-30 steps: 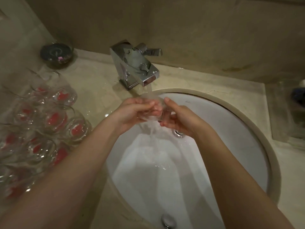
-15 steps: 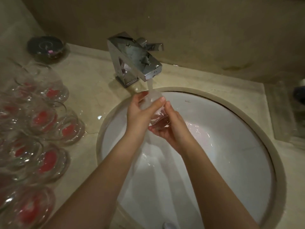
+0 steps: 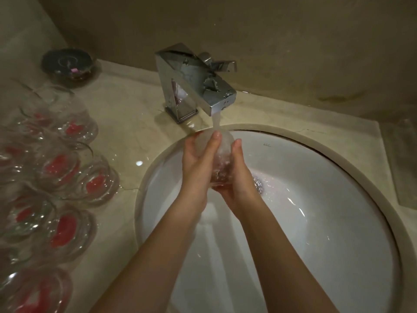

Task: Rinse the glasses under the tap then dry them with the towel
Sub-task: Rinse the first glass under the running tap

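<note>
The rinse step is in hand: a glass (image 3: pixel 220 164) is cupped between the left hand (image 3: pixel 196 164) and right hand (image 3: pixel 237 177), each grip curled round it, under the running tap (image 3: pixel 196 84) above the sink (image 3: pixel 316 222). Drying is called for next, yet no towel is seen. Many glasses (image 3: pixel 58 166), seemingly upturned, crowd the surface (image 3: pixel 126 123) at left, beside a dark dish (image 3: pixel 67 64).

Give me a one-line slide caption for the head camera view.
Both hands, left hand and right hand, hold a glass under the running tap over the white sink.
</note>
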The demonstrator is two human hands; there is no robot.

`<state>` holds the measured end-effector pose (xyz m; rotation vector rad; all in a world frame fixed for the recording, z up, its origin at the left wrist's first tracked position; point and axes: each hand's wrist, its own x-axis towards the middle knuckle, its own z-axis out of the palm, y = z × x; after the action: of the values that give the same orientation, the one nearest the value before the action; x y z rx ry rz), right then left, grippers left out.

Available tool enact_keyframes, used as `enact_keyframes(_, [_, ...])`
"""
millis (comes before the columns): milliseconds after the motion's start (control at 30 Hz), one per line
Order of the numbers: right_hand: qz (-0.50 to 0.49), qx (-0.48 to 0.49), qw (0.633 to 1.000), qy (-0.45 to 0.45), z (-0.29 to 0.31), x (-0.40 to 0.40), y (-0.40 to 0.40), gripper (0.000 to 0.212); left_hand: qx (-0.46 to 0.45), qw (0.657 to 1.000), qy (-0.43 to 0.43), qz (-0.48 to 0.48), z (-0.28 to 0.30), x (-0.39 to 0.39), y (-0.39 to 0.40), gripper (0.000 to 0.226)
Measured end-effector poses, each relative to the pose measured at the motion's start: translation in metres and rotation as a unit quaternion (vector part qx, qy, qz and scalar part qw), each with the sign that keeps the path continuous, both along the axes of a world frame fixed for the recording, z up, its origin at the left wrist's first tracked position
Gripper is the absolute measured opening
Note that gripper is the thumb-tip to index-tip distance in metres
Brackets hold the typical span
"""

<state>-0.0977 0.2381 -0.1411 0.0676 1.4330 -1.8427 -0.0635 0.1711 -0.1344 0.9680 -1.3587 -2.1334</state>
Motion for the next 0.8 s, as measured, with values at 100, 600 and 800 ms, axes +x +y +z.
enact_keyframes(100, [-0.019, 0.045, 0.998, 0.031, -0.002, 0.002, -0.006, 0.082, -0.038, 0.999, -0.008, -0.018, -0.003, 0.002, 0.002, 0.048])
enact_keyframes(600, [-0.034, 0.023, 0.999, 0.024, 0.009, 0.001, -0.007, 0.072, -0.002, 0.999, 0.036, -0.036, 0.0, 0.012, 0.003, 0.07])
enact_keyframes(800, [0.013, 0.015, 1.0, 0.016, 0.001, 0.0, -0.001, 0.042, -0.001, 0.999, 0.019, -0.033, -0.008, 0.009, 0.002, 0.058])
